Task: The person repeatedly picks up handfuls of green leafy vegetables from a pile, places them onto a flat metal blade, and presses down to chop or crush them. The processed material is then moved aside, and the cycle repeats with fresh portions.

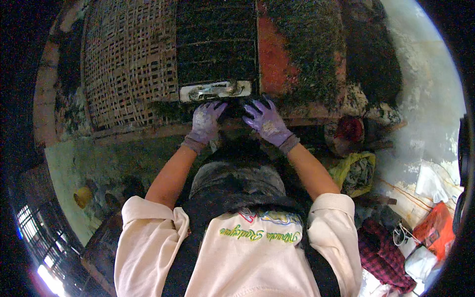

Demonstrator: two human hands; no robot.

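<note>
My left hand, in a purple glove with pale, worn patches, lies back-up at the near edge of the worktop, its thumb and fingers apart. My right hand, gloved alike, has its fingers spread over the same dark edge. No held thing shows in either hand, though their undersides are hidden. Just beyond the fingertips lies a flat rectangular trowel-like tool with a raised handle. Behind it a dark slatted panel stretches away. Dark loose leaf-like material covers much of a red surface to the right.
A woven lattice tray fills the left of the worktop. Below its right end are a round container with something dark red and a yellow bag. A checked cloth and an orange bag lie by the pale wall.
</note>
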